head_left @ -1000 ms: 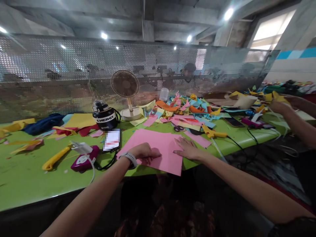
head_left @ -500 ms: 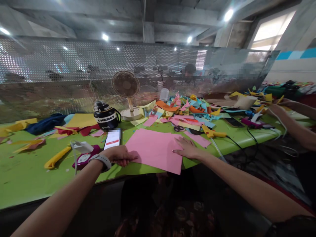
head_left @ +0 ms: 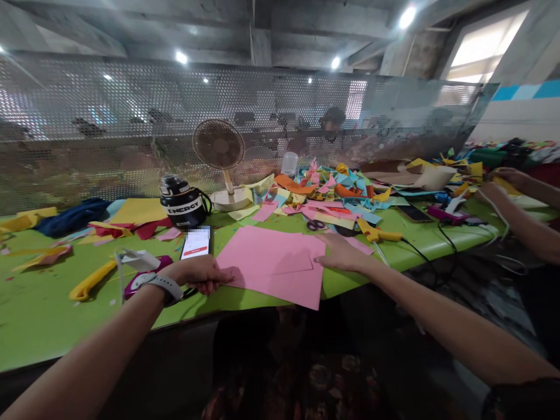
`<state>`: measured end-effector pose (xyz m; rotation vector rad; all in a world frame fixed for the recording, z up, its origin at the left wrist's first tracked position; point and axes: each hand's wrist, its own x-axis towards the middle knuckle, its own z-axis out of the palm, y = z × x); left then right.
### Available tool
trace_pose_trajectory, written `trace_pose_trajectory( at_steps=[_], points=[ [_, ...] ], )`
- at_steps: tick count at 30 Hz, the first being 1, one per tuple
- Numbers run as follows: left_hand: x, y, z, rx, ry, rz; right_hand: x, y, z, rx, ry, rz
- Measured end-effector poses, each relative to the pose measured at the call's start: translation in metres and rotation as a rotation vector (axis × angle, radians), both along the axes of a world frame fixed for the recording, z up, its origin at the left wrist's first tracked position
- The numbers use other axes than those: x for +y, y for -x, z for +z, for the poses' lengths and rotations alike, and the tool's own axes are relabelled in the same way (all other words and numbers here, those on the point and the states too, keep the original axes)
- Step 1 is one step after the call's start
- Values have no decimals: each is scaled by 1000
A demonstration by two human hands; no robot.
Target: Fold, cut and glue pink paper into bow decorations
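Observation:
Two pink paper sheets point(head_left: 280, 287) lie overlapping on the green table, a smaller one on top of a larger one. My left hand point(head_left: 203, 274), with a pale watch band on the wrist, is closed in a pinch on the left edge of the pink paper. At the right edge of the sheets is my right hand point(head_left: 343, 252), thumb apart from the fingers, holding nothing. A phone point(head_left: 196, 242) with a lit screen lies just behind my left hand. Small dark scissors point(head_left: 315, 224) lie behind the paper, near my right hand.
A black bottle point(head_left: 181, 201) and a desk fan point(head_left: 221, 151) stand at the back. Coloured scraps point(head_left: 315, 189) are heaped right of the fan. Yellow-handled tools point(head_left: 94, 281) and purple power sockets point(head_left: 146, 273) lie about. Another person's hands point(head_left: 503, 186) are at far right.
My right hand has drawn slightly right, off the paper's face. The upper sheet's edge now shows apart from the sheet below. My left hand has shifted a little left, still pinching.

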<state>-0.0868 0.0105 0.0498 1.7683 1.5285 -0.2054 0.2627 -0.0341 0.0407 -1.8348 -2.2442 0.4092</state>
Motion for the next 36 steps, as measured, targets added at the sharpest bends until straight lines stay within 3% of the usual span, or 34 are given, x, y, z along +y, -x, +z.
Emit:
trace_pose_trajectory(
  at_steps=[2,4,8,13,17,19,21,24,26,30,36],
  points=[
    [3,-8,5,4,10,4,5,14,9,73,-9,-6],
    [3,-23,10,-51,8,-3,11,35,15,122,97,49],
    [-2,-56,5,-117,33,-80,19,72,8,239,518,77],
    [-3,-68,-13,-108,86,-103,24,61,-4,278,753,-14],
    [-1,-64,-16,-95,109,-115,24,24,-2,263,792,-44],
    [-3,-64,-13,-89,38,-113,24,8,0,249,808,-48],
    [-7,-66,-10,-43,-163,-109,24,-1,0,259,805,-53],
    [-15,-74,-11,47,-583,-172,26,-3,-3,296,745,-56],
    [-19,-79,-18,59,-710,-276,29,1,-7,312,681,-54],
    [-19,-85,-40,148,-628,-400,33,10,-15,322,551,-20],
    [-7,-76,-56,178,-676,-460,26,10,-18,374,437,-33]
  ],
)
